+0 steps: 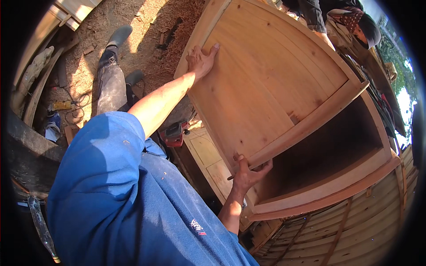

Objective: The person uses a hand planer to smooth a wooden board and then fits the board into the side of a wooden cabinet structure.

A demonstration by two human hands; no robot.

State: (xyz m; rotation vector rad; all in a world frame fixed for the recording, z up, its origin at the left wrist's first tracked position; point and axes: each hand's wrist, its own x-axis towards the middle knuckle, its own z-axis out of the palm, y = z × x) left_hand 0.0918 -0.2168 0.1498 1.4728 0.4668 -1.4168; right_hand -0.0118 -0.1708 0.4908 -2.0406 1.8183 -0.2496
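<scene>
A wooden cabinet door (266, 80) with a framed panel lies across the upper middle, tilted over a wooden cabinet (310, 199) with a dark hollow inside. On the door's left frame rests my left hand (202, 63), its fingers spread over the wood. My right hand (248, 176) grips the door's near corner, thumb up on the front and fingers along the lower edge. A short thin dark stick (230, 177) pokes out beside that hand; its kind cannot be made out.
Under my left forearm is a red and black power tool (174, 134), next to another pale wooden panel (206, 155). Wood shavings (155, 66) cover the ground. Another person (355, 29) is at the upper right. Boards (37, 88) and a clear bottle (41, 224) are at the left.
</scene>
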